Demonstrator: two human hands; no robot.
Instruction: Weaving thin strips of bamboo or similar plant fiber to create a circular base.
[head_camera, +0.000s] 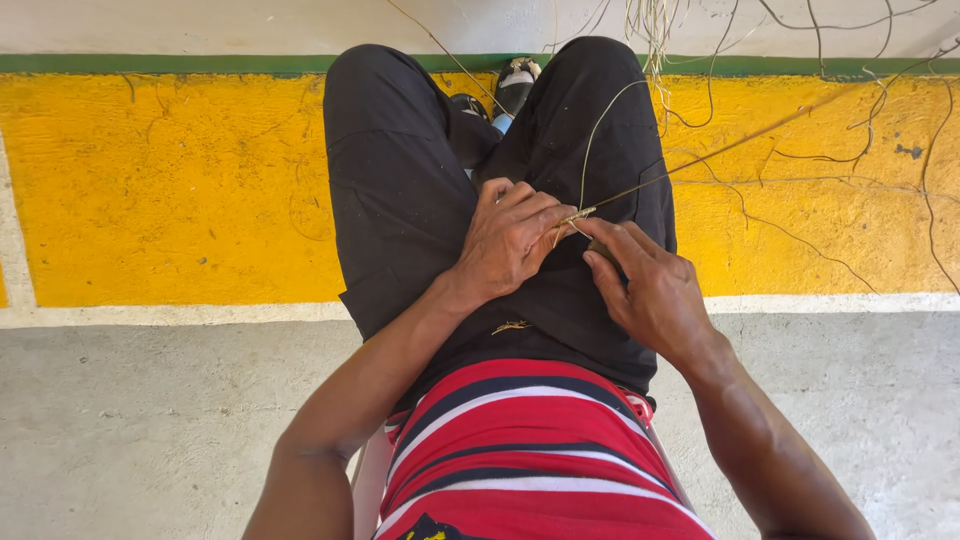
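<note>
I sit with black trousers (400, 190) over my knees and a red striped shirt (530, 440) below. My left hand (510, 240) pinches a small bundle of thin straw-coloured fibre strands (578, 214) above my lap. My right hand (645, 285) meets it from the right, its fingertips on the same strands. One strand (595, 130) loops up over my right thigh; a longer one (720, 150) runs off to the upper right. A small fibre scrap (510, 326) lies on my lap.
The floor ahead is a yellow painted band (170, 180) with a green stripe (150, 63) beyond it, and grey concrete (150, 420) nearer me. More loose fibres (655, 25) hang at the top, and thin strands trail across the yellow on the right. Black shoes (500, 95) show between my knees.
</note>
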